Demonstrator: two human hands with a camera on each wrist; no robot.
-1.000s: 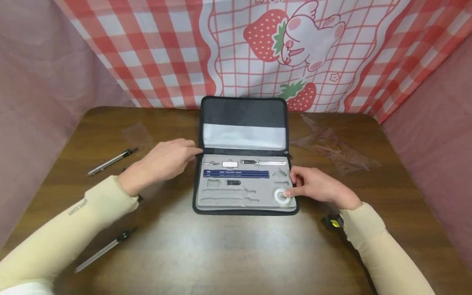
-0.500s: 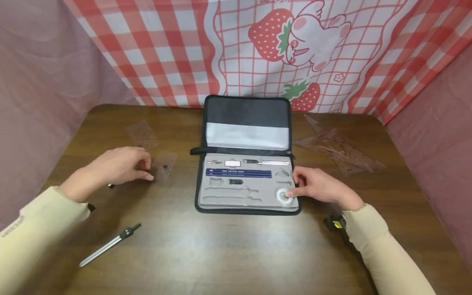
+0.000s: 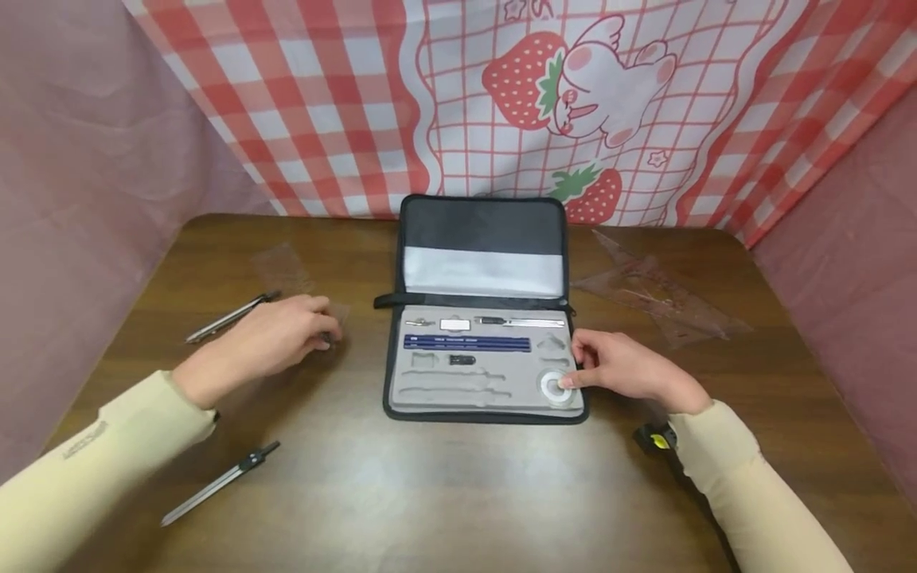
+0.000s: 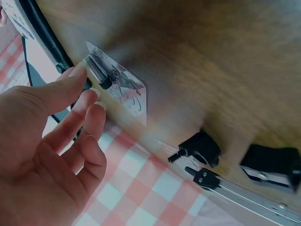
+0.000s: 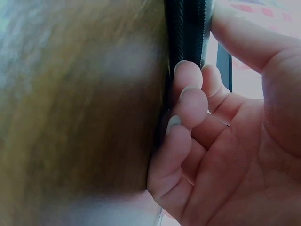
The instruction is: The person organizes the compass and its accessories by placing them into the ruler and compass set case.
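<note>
One small tube (image 4: 97,71), left of the case (image 3: 487,227) | your left hand (image 3: 275,336) is touching it, grip impossible to tell | your right hand (image 3: 634,368) is gripping the case's right edge

- Small tube (image 3: 327,339) mostly covered by left fingers (image 3: 315,310) in head view; whether pinched or merely touched, can't be told.
- White ring (image 3: 547,389) partly covered by right thumb (image 3: 575,380).
- Print on blue pencils (image 3: 466,343) too small to be read.
- Zip case (image 4: 43,29), compass (image 4: 251,203) cut off in left wrist view.
- Triangles' (image 3: 684,313) markings blurred.
</note>
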